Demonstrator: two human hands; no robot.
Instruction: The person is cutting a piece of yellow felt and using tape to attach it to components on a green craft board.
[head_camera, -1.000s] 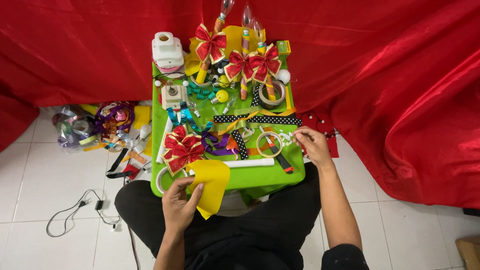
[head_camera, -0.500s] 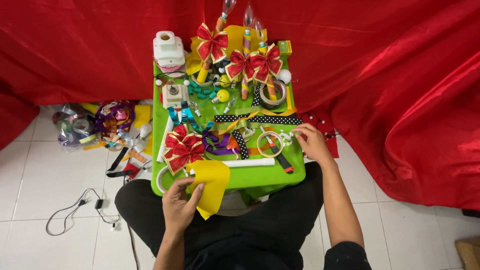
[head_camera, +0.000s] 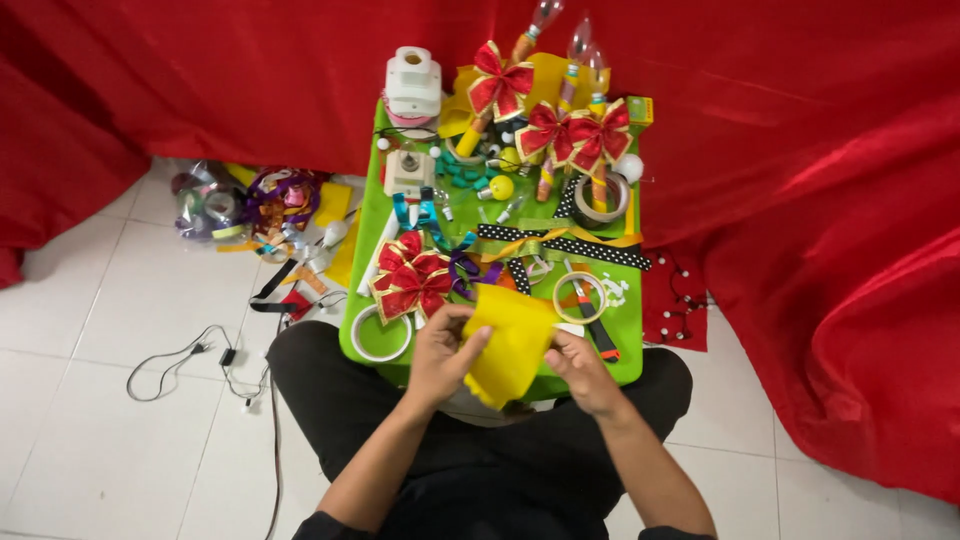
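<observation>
both hands held a soft yellow felt sheet (head_camera: 510, 340) over the near edge of the small green table (head_camera: 625, 330). left hand (head_camera: 443, 352) pinched the sheet's left edge, thumb on top, fingers curled under. right hand (head_camera: 580, 368) gripped the lower right edge, fingers closed on the felt. the sheet's long axis ran from the table's near edge down toward the lap, tilted slightly, and it lay between the 2 hands, about equally close to each. on the table, left of the sheet, sat a red bow with gold trim (head_camera: 410, 280) and a white tape ring (head_camera: 380, 333); right of it another tape ring (head_camera: 579, 297) and an orange-handled cutter (head_camera: 595, 325). a black polka-dot ribbon (head_camera: 565, 243) crossed the table's middle. red cloth backdrop (head_camera: 800, 180) hung behind the table.
</observation>
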